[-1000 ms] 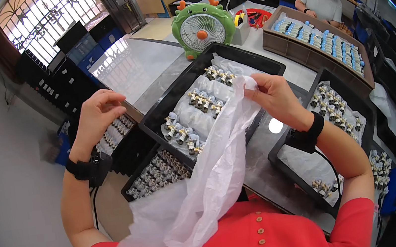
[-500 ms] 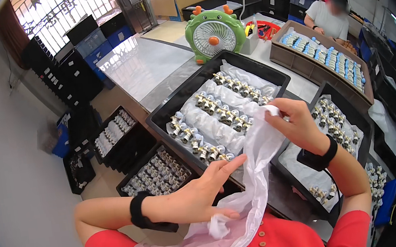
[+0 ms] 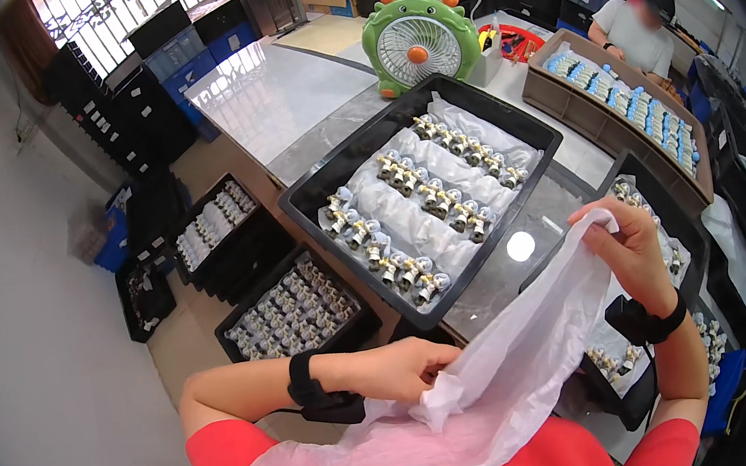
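Observation:
A thin white sheet of tissue paper point(image 3: 520, 346) stretches slantwise in front of my body. My right hand point(image 3: 625, 247) pinches its upper end, right of the black tray's near corner. Lower down, my left hand point(image 3: 405, 367) is closed on the sheet's near edge, the fingers partly tucked behind it. Beyond my hands sits a black plastic tray point(image 3: 320, 263), where rows of small figurines point(image 3: 434, 197) with clear round heads and gold parts lie between strips of white paper point(image 3: 393, 207). Both wrists carry black bands.
A green cartoon fan point(image 3: 420, 43) stands behind the tray. Right are a brown crate point(image 3: 562, 95) of blue-topped pieces and another black tray point(image 3: 688, 229) of figurines. Lower trays point(image 3: 294, 309) stand at left. A person point(image 3: 638, 28) sits at the far right.
My right hand has moved right and nearer, drawing the paper away from over the tray and spreading it wider. My left hand, open before, has closed on the paper's edge.

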Demonstrator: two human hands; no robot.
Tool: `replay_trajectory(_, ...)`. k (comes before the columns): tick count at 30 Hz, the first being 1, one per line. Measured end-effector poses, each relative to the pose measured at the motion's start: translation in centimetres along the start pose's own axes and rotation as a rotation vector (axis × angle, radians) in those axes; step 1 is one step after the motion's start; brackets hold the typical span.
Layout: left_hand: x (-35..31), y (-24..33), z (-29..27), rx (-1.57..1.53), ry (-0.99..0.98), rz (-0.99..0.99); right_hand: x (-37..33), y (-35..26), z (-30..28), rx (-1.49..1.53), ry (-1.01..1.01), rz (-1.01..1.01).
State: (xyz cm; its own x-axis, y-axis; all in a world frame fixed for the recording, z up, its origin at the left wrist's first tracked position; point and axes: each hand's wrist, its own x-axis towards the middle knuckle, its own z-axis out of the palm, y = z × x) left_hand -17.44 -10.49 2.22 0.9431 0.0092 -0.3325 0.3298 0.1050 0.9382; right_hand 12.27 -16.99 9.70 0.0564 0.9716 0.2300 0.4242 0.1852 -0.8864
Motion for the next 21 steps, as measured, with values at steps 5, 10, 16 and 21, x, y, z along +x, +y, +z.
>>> replay_trajectory(5,-2.7,1.6,-2.9,0.255,0.412,-0.008,-0.1,1.8,0.0,-0.031,0.024,0.004)
replay_trajectory(10,-6.3,3.5,-7.7,0.96,0.856,0.178,1.0,3.0,1.4,-0.151,-0.052,-0.025)
replay_trajectory(16,-9.2,8.7,-14.7,0.459,0.901,0.034,4.7,6.4,4.4,-0.258,-0.036,-0.137)
replay_trajectory(21,-6.9,9.0,-18.9,0.9,1.11,-0.016,6.3,8.9,5.3,-0.234,-0.069,-0.001)
